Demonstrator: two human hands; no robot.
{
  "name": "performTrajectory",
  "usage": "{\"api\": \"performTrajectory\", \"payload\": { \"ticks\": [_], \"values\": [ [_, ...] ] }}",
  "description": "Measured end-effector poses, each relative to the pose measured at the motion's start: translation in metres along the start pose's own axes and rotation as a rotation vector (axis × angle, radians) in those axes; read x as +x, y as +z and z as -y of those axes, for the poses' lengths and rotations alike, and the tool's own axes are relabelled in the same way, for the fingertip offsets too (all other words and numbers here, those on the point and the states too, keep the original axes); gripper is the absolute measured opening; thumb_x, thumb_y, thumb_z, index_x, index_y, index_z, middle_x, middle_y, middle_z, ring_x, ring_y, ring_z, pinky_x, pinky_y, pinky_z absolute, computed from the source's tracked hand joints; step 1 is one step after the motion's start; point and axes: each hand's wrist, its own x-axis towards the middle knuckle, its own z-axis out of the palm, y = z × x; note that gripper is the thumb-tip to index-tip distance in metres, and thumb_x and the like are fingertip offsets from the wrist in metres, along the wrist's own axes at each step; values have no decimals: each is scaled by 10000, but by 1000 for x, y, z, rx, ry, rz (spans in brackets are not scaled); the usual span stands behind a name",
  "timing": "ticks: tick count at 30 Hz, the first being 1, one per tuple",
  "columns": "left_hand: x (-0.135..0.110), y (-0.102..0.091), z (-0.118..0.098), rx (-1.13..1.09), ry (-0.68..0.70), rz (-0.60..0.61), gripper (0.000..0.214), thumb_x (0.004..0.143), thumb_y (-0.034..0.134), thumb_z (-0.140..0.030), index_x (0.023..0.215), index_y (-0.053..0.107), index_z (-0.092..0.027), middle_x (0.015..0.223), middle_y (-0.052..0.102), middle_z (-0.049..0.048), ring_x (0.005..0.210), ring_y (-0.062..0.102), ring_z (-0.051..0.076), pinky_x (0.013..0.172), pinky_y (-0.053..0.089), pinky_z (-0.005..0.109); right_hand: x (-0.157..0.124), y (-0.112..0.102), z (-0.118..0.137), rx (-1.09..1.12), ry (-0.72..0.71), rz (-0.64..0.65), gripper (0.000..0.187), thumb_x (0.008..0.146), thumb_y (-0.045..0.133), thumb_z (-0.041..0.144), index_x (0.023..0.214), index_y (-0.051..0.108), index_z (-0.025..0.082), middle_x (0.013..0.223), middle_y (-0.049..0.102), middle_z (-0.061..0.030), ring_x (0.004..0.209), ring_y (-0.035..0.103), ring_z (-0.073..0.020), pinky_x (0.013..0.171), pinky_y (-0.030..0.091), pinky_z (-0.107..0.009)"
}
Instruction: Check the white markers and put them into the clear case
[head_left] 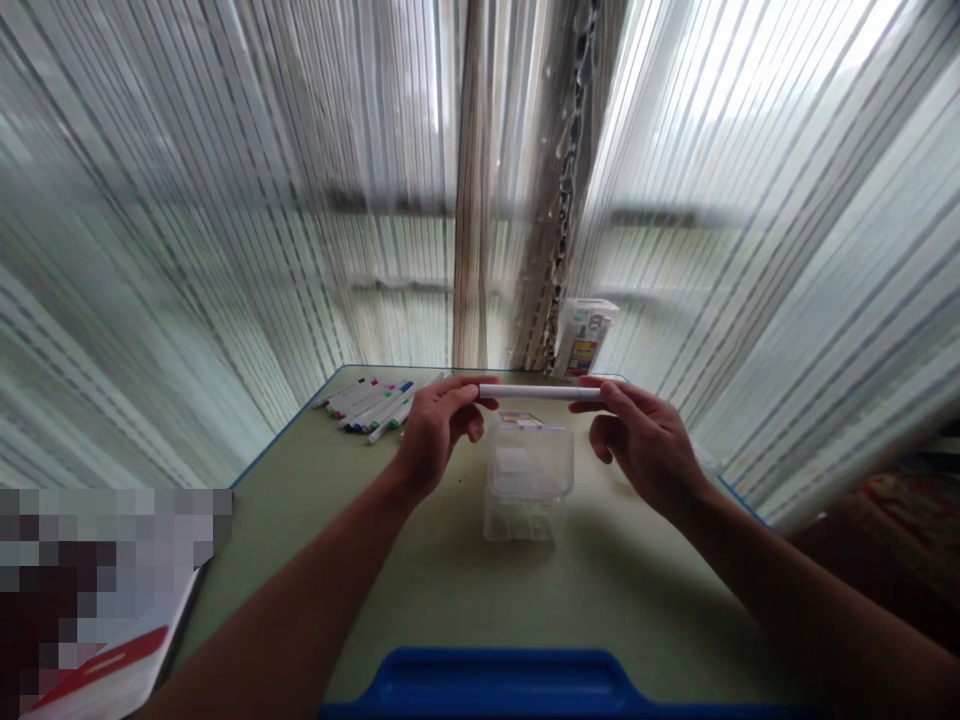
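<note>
A white marker (pixel 536 392) is held level in the air between my two hands. My left hand (pixel 435 430) pinches one end of it with thumb and fingers. The other end is gripped the same way by my right hand (pixel 641 435). Below the marker, a clear plastic box (pixel 525 515) stands on the table with its lid (pixel 531 460) raised. To the left of my left hand lies a loose pile of white markers (pixel 375 405) with caps in several colours, partly hidden behind that hand.
The light green table (pixel 435 590) has a blue rim and a blue moulded tray (pixel 495 680) at the near edge. A tall printed white box (pixel 587 338) stands at the far edge. Striped sheer curtains (pixel 300 200) hang behind. A partly blurred-out printed item (pixel 112 665) is at lower left.
</note>
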Motion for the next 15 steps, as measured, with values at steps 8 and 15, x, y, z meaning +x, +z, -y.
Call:
{"api": "performTrajectory", "payload": {
  "ticks": [8, 15],
  "values": [
    [0, -1, 1, 65, 18, -37, 255, 750, 684, -255, 950, 744, -110, 730, 683, 50, 460, 467, 59, 453, 364, 218, 2, -2, -3, 40, -47, -36, 263, 777, 779, 356, 954, 745, 166, 700, 712, -36, 371, 482, -68, 320, 364, -205],
    [1, -1, 0, 84, 36, -69, 233, 756, 680, -263, 923, 743, -112, 718, 677, 41, 448, 466, 58, 447, 366, 220, -1, -1, 3, 90, -3, 1, 248, 799, 708, 281, 1007, 745, 152, 774, 744, -76, 403, 520, -92, 341, 372, -231]
  ]
}}
